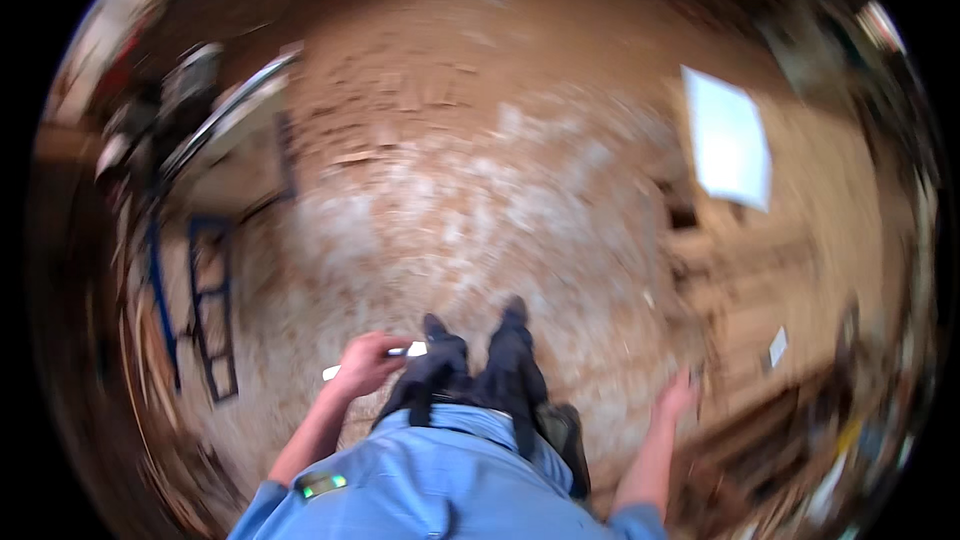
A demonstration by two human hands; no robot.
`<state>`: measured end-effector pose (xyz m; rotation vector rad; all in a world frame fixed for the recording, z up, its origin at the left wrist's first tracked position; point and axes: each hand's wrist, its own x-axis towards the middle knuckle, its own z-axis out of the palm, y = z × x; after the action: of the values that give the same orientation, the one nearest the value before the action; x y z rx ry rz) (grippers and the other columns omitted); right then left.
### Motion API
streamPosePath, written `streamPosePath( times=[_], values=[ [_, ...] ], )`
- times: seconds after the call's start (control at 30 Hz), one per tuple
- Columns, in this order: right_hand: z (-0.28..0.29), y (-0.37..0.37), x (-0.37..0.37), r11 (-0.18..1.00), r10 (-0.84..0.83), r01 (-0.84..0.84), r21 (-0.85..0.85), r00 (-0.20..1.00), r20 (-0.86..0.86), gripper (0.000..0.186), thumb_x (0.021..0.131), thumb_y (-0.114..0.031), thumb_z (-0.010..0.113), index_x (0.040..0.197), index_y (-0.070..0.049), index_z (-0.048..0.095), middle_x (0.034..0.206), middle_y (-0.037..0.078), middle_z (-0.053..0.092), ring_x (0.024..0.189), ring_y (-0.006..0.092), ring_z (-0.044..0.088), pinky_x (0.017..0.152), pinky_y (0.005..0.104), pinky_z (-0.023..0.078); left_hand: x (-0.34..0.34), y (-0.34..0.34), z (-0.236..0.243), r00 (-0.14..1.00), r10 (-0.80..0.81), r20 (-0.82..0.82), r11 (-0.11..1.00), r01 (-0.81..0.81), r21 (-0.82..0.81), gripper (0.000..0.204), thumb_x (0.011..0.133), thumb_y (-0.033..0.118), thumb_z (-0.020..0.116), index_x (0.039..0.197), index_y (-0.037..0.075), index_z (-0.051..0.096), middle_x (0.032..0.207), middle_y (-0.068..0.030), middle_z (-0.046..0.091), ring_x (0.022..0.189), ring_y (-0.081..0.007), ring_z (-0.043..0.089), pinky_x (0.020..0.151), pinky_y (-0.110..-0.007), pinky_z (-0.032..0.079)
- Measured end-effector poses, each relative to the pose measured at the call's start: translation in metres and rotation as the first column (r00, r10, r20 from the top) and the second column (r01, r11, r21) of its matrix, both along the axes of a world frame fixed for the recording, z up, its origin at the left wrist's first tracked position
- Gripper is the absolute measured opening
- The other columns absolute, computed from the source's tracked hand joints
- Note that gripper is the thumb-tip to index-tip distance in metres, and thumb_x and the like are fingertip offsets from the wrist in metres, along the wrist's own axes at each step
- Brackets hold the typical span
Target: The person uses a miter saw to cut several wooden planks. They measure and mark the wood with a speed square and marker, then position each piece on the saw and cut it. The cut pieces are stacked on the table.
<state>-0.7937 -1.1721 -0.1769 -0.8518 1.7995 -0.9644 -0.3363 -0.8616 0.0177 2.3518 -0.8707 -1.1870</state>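
Note:
The picture is blurred by motion. My left hand (368, 362) is closed around a thin pale stick-like object (412, 350) whose ends poke out on both sides of the fist, held beside my left thigh. My right hand (678, 398) hangs at my right side with fingers loosely apart and nothing in it, close to a stack of wooden pieces (745, 310). I am standing: my dark trousers and shoes (500, 325) point away over a dusty reddish floor (480, 190).
A blue metal frame (212, 310) and a machine with a curved metal edge (235, 105) stand at the left. Wooden boards and furniture parts are piled at the right, with a white sheet (728, 138) on top. Scraps lie along the lower right.

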Motion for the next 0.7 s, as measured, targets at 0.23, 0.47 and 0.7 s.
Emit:
streamPosePath(
  times=[0.23,0.47,0.7],
  values=[
    [-0.024,0.085,0.094,0.831,0.508,-0.476,0.287,0.861,-0.042,0.028,0.091,-0.029,0.057,0.085,-0.002,0.053,0.063,0.007,0.049,0.051,0.0192,0.046,0.046,0.0331,0.036,0.022,0.083,0.003,0.978,0.206,-0.038,0.973,-0.209,-0.097,0.034,0.083,0.023,0.064,0.116,0.016,0.067,0.098,-0.012,0.062,0.097,-0.0296,0.06,0.084,-0.038,0.048],
    [0.06,0.085,0.266,0.276,0.927,-0.942,0.19,0.209,-0.311,0.043,0.09,-0.031,0.06,0.103,0.01,0.063,0.089,0.02,0.065,0.079,0.0283,0.056,0.076,0.0401,0.047,0.036,0.228,-0.015,0.834,0.548,-0.067,0.799,-0.546,-0.254,0.034,0.083,0.023,0.064,0.116,0.016,0.067,0.096,-0.0108,0.062,0.098,-0.0278,0.059,0.085,-0.037,0.047],
    [0.117,0.216,0.464,0.332,0.94,-0.875,0.353,0.275,-0.203,0.028,0.089,-0.028,0.057,0.077,-0.003,0.052,0.045,0.003,0.038,0.031,0.0181,0.037,0.034,0.0353,0.03,0.074,0.378,-0.02,0.581,0.814,-0.034,0.545,-0.781,-0.305,0.035,0.079,0.02,0.066,0.114,0.014,0.069,0.097,-0.0111,0.064,0.091,-0.0271,0.062,0.081,-0.035,0.05]
  ],
)
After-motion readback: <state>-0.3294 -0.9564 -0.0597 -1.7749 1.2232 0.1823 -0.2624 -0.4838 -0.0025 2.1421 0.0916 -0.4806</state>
